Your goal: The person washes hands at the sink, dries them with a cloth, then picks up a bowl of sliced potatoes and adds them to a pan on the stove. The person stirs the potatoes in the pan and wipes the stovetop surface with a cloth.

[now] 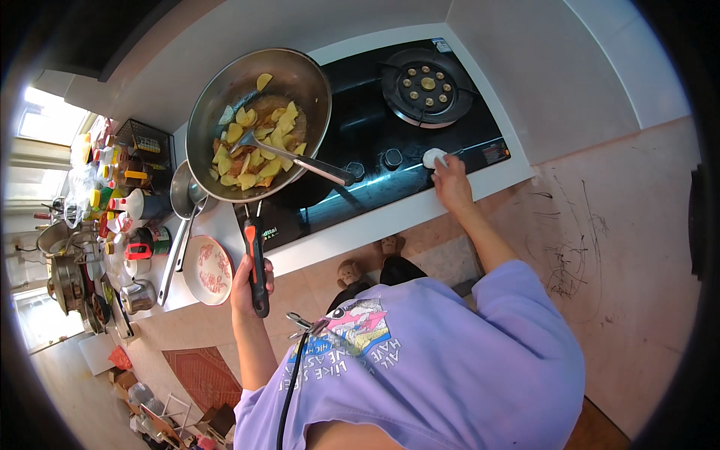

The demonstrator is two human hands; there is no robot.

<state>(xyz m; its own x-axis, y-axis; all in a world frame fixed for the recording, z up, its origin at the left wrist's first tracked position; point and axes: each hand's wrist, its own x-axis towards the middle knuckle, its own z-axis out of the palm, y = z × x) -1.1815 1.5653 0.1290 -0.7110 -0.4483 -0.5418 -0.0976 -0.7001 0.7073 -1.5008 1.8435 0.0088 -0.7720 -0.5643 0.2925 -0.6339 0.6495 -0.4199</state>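
My left hand is closed around the black and orange handle of a large wok. The wok sits over the left part of the black glass gas cooktop, hiding the burner there. Inside it lie yellow slices, apparently potato, with browned pieces among them. A metal turner rests in the food, its black-ended handle leaning over the wok's rim. At the cooktop's front right, my right hand presses a white wad of cloth or tissue to the glass beside a control knob.
An uncovered gas burner is at the back right. Left of the wok are a metal pan, a ladle and a red-patterned plate. Several bottles and a black wire rack crowd the counter farther left.
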